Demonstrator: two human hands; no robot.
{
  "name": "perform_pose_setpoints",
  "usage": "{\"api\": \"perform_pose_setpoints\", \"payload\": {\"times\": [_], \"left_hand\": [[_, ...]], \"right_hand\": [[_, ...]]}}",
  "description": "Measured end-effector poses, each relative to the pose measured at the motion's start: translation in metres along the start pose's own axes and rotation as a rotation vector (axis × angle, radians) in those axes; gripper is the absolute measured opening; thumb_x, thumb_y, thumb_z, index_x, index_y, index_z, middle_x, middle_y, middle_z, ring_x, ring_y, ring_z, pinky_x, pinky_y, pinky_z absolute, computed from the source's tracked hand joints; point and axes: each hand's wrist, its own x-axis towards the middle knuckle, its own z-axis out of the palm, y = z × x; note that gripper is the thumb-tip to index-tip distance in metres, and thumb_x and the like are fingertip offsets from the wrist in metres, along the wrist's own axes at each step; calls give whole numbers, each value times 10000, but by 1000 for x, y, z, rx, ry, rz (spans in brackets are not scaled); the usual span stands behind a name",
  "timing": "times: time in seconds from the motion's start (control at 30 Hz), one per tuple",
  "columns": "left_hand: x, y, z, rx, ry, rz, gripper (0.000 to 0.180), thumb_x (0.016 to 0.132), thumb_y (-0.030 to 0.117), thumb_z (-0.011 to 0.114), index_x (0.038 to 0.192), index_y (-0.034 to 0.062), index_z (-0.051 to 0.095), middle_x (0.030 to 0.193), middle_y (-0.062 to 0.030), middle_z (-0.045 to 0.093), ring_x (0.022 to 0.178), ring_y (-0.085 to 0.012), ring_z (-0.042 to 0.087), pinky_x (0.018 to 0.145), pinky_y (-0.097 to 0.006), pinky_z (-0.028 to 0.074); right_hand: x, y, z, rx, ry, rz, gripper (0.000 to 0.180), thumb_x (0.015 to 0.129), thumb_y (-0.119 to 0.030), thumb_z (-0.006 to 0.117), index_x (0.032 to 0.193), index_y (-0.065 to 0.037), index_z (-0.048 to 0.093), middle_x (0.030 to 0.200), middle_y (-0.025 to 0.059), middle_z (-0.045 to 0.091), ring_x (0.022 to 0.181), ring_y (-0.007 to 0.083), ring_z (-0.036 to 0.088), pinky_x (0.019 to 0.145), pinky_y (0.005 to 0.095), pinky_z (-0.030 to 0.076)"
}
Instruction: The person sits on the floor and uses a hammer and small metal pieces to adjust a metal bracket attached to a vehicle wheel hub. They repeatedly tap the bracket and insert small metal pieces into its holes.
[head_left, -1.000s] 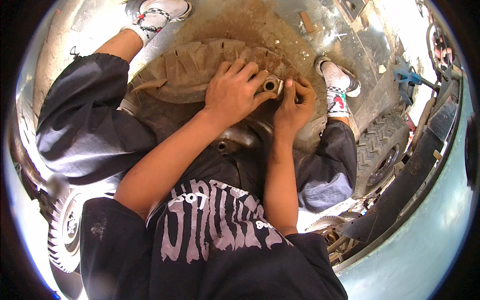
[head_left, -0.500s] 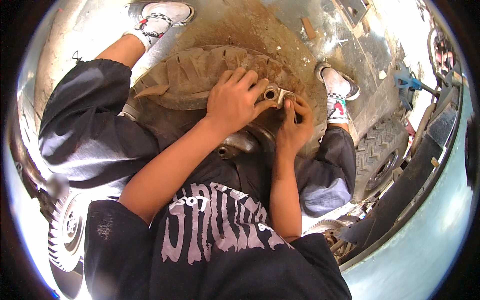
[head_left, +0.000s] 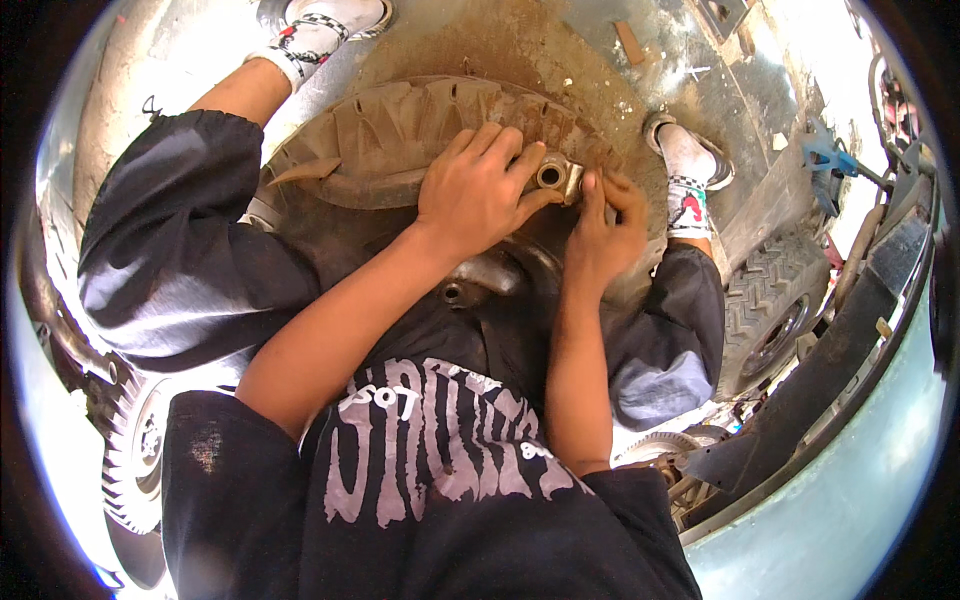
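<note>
A person in a black printed shirt (head_left: 420, 470) crouched over a mud-caked tyre (head_left: 400, 130) lying flat on the dirt ground, knees spread to either side of it. Both forearms ran up from the lower edge of the view and met at the tyre's right end. There the left hand (head_left: 475, 190) lay palm-down on the rubber, its fingers closed around the near side of a short metal tube (head_left: 553, 176), while the right hand (head_left: 598, 225) pinched the same piece from the right with its fingertips.

Over the last second the tube had barely shifted: it sat at the same spot on the tyre's right end, its round opening facing the camera. The right fingers had crept a little higher along it, and the left thumb pressed closer under it. Judged from that, the job of working the fitting at the wheel was ongoing, with small adjustments rather than any release or removal.

Below the hands, a dark steel rim (head_left: 490, 275) showed in the tyre's middle. Beyond the tyre, a foot in a white shoe (head_left: 690, 160) stood near its right edge, another (head_left: 320, 25) past its far left edge. A second, smaller wheel (head_left: 775, 305) rested to the right, and a blue tool (head_left: 825, 158) lay farther off.
</note>
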Motion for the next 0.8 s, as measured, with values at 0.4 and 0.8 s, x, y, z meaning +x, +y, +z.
{"api": "perform_pose_setpoints", "payload": {"times": [0.4, 0.8], "left_hand": [[0, 0, 0, 22, -12, -3, 524, 809, 470, 807, 1176, 98, 769, 942, -67, 619, 954, -278, 636, 837, -424, 526], [3, -1, -1, 32, -16, 3, 542, 806, 474, 815, 1201, 106, 766, 946, -61, 615, 938, -270, 630, 834, -419, 518]], "right_hand": [[13, 5, 7, 6, -21, 18, 190, 818, -155, 888, 854, -27, 753, 1045, 150, 684, 1014, 303, 650, 944, 406, 496], [15, 2, 5, -25, 2, 22, 188, 777, -124, 912, 854, -30, 770, 1005, 142, 656, 980, 296, 637, 906, 401, 501]]}}
